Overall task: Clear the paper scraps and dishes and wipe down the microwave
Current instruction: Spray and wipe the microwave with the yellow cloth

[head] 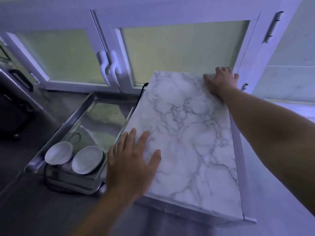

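Marble-patterned microwave [187, 142] | left hand [131, 160] flat | right hand [221, 80] at far corner

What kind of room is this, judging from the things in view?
Probably a kitchen: two white bowls sit at a steel sink, glass-fronted cabinets stand behind it, and a marble-patterned box, likely the microwave, stands beside it.

Two hands: a left hand [131, 160] and a right hand [219, 80]. One marble-patterned microwave [187, 142]. Two white bowls [58, 152]. One metal tray [71, 120]. Two cabinet doors [184, 48] with frosted panes, two white handles [104, 67] and two hinges [274, 26]. One black cord [142, 90]. One dark appliance [12, 113] with one black handle [21, 80].
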`<state>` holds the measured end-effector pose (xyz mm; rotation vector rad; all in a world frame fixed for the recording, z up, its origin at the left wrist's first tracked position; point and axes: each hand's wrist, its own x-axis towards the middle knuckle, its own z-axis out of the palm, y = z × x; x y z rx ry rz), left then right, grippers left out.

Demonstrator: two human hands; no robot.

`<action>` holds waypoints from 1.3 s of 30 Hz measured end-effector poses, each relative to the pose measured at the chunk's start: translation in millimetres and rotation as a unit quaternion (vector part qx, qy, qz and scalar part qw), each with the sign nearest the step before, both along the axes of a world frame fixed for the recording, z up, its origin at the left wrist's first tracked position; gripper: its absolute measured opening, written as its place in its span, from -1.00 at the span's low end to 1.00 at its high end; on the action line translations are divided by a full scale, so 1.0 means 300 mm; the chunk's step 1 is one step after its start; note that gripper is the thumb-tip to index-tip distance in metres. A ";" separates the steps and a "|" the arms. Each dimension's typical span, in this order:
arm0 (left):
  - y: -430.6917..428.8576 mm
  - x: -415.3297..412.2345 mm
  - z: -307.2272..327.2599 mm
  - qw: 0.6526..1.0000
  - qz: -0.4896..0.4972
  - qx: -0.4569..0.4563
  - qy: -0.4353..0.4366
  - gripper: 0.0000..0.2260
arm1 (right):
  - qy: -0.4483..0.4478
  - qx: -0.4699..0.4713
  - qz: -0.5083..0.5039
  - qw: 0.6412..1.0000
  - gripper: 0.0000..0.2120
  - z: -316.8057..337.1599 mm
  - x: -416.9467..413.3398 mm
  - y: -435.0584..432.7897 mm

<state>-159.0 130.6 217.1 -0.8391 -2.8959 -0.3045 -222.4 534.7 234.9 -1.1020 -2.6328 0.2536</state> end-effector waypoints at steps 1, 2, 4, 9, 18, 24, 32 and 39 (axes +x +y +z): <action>-0.001 0.000 -0.002 1.000 0.001 0.003 0.000 -0.36 | -0.006 -0.002 0.000 1.000 -0.32 0.000 -0.015 0.016; -0.001 -0.001 -0.004 1.000 0.003 0.008 0.000 -0.36 | -0.013 -0.007 0.004 1.000 -0.32 0.000 -0.028 0.033; -0.001 0.000 -0.006 1.000 0.005 0.014 -0.001 -0.38 | -0.019 -0.027 0.013 0.999 -0.35 0.002 -0.046 0.063; 0.001 -0.001 0.000 0.999 0.003 0.036 -0.006 -0.39 | -0.084 0.015 0.061 0.994 -0.35 0.001 -0.060 0.090; -0.019 -0.018 -0.017 0.997 -0.010 0.083 -0.002 -0.42 | -0.121 0.019 0.068 0.990 -0.33 0.007 -0.032 0.088; -0.049 -0.067 0.004 0.993 -0.052 0.100 -0.027 -0.40 | -0.097 0.000 0.031 0.995 -0.32 -0.003 0.089 0.088; -0.089 -0.111 0.037 0.984 -0.128 0.096 -0.074 -0.35 | -0.094 0.005 -0.030 0.995 -0.30 -0.023 0.324 0.060; -0.120 -0.151 0.035 0.978 -0.172 0.089 -0.082 -0.27 | -0.062 -0.008 -0.056 0.996 -0.34 -0.028 0.563 -0.025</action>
